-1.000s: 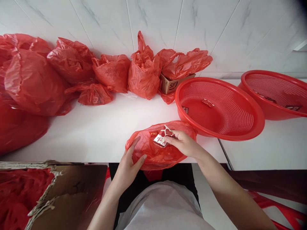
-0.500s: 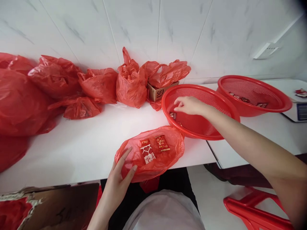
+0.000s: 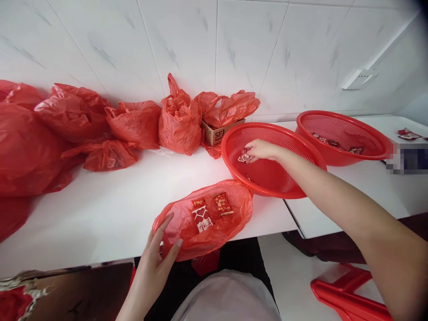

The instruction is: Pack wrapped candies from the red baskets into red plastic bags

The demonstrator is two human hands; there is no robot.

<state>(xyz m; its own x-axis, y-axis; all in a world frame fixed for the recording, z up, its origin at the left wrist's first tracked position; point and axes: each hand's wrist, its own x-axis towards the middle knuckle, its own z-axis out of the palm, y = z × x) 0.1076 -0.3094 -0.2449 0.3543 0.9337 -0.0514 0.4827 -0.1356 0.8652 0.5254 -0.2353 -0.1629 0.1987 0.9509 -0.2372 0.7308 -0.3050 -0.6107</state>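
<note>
Heart-print packet (image 3: 202, 219) and red-gold packet (image 3: 222, 203) lying in open red bag (image 3: 207, 246), 6 o'clock. Left hand (image 3: 155, 258) touching bag's 8 o'clock end, can't tell if gripping. Right hand (image 3: 262, 150) pinching small packet (image 3: 243, 157) inside near basket (image 3: 267, 177), 3 o'clock. Bits (image 3: 327, 140) in far basket (image 3: 349, 127) looking blurry.

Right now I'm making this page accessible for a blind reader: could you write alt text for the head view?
A person's right hand grips a small packet inside a red perforated basket; the left hand touches an open red plastic bag holding small packages. More red bags stand along the tiled wall.
</note>
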